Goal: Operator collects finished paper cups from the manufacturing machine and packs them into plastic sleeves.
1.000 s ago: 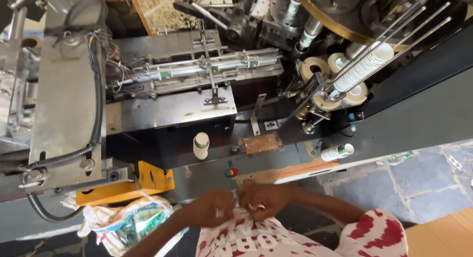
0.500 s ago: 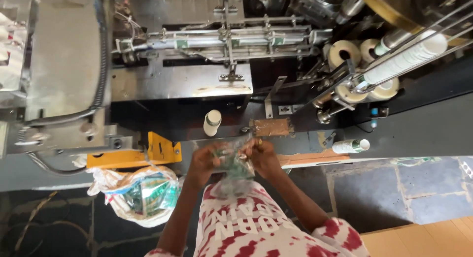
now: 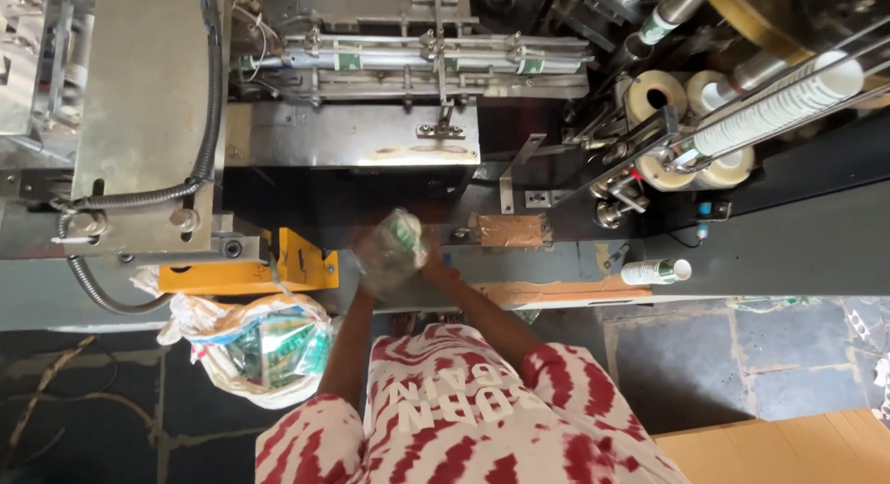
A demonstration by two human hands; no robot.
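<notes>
Nearest me, my left hand (image 3: pixel 373 261) and right hand (image 3: pixel 428 254) close together around a crinkly clear plastic wrapper (image 3: pixel 394 245), blurred, held before the grey metal machine (image 3: pixel 352 146). Beyond, a long white stack of paper cups (image 3: pixel 779 108) slants between thin rods.

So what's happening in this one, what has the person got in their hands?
A person in a red-and-white patterned shirt stands at a large metal machine. Both hands are raised together in front of it: the left hand and the right hand hold a crumpled clear wrapper with green print, which is blurred. On the floor to the person's left is a white sack full of similar green scraps. A stack of paper cups lies in the machine's rails at upper right, and one cup lies on the grey ledge.
</notes>
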